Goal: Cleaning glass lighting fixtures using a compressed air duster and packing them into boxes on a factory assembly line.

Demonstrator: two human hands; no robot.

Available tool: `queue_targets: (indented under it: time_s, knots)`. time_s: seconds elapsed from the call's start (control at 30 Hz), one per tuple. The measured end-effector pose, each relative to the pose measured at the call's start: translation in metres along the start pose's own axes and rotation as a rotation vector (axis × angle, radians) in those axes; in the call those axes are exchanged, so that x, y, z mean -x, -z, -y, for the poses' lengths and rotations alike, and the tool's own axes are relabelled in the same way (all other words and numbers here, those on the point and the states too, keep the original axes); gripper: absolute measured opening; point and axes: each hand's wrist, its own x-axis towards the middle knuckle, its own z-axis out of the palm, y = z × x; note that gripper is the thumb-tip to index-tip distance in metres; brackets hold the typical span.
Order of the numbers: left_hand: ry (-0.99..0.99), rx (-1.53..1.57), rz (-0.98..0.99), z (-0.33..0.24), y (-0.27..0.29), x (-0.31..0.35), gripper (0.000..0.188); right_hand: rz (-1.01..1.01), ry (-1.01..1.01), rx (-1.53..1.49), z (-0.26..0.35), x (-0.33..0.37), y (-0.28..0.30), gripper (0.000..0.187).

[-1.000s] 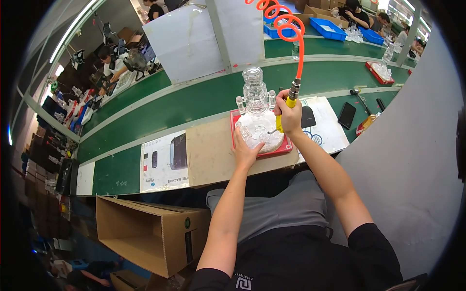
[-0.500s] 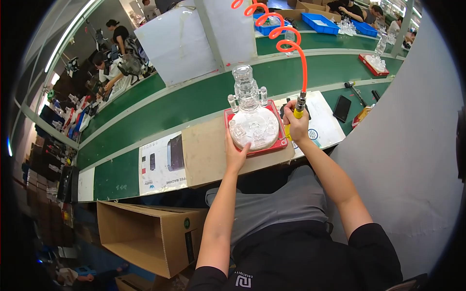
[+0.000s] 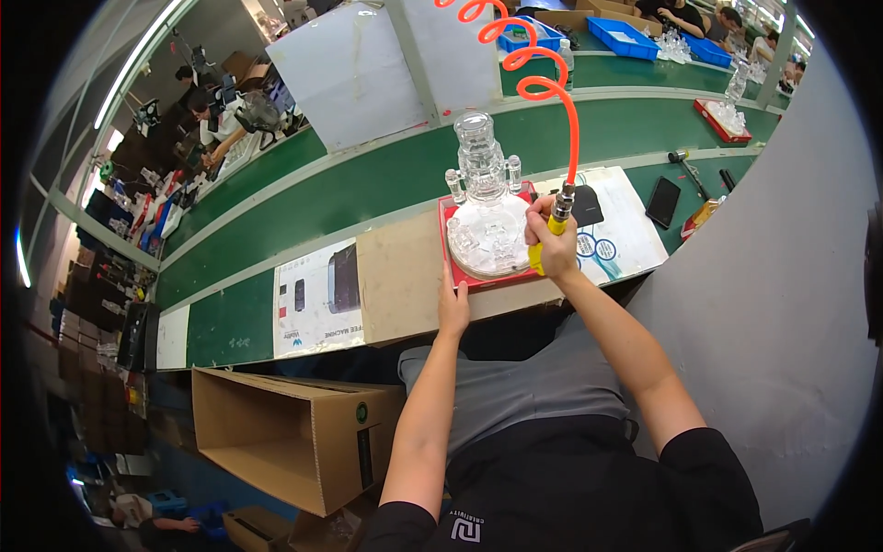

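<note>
A clear assembly (image 3: 482, 161) with a tall ribbed column and small side posts stands on a round white base (image 3: 492, 241), which carries several clear fittings. Under the base lies a red tray (image 3: 444, 241). My left hand (image 3: 453, 305) grips the tray's near left corner, fingers along its side and thumb at the front edge. In my right hand (image 3: 554, 247) is a yellow air blow gun (image 3: 557, 226), fingers wrapped round it, beside the right edge of the white base. A coiled orange air hose (image 3: 574, 129) rises from the gun's metal coupling. The gun's nozzle tip is hard to make out.
Flattened cardboard (image 3: 400, 276) covers the bench's near edge. To the right lie a black phone (image 3: 662, 201) and a hammer-like tool (image 3: 688, 175). Another red tray (image 3: 722, 121) with a clear assembly sits farther back. Below left stands an open carton (image 3: 258, 432). Co-workers sit beyond the bench.
My right hand has brought the blow gun left, close against the white base. My left hand has slid off the base down to the tray's near corner. The view has shifted slightly.
</note>
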Motion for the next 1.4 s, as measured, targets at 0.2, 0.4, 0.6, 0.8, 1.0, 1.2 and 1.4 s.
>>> queue_targets:
  time_s: [0.2, 0.4, 0.6, 0.8, 1.0, 1.2, 1.4]
  knots:
    - [0.029, -0.021, 0.077, -0.009, 0.001, 0.003, 0.059, 0.005, -0.023, -0.143, -0.017, 0.014, -0.032, 0.005]
    - [0.012, -0.009, 0.082, -0.003, 0.002, 0.004, 0.058, -0.028, -0.03, -0.161, -0.039, 0.021, -0.052, 0.003]
    - [0.01, 0.041, 0.098, 0.008, -0.002, 0.001, 0.055, 0.035, -0.056, -0.239, -0.042, 0.024, -0.05, 0.009]
    - [-0.043, -0.103, 0.044, 0.013, -0.003, 0.003, 0.05, -0.052, 0.011, -0.164, -0.042, 0.02, -0.04, 0.001]
    - [-0.015, -0.077, 0.063, 0.006, -0.002, 0.002, 0.04, -0.057, 0.079, -0.02, -0.03, 0.008, -0.029, 0.004]
    - [-0.046, -0.063, 0.093, 0.011, -0.001, 0.002, 0.023, -0.023, 0.066, 0.069, -0.043, 0.02, -0.041, 0.006]
    - [-0.065, -0.047, 0.059, 0.01, -0.005, 0.003, 0.019, -0.002, 0.004, -0.028, -0.053, 0.031, -0.038, 0.004]
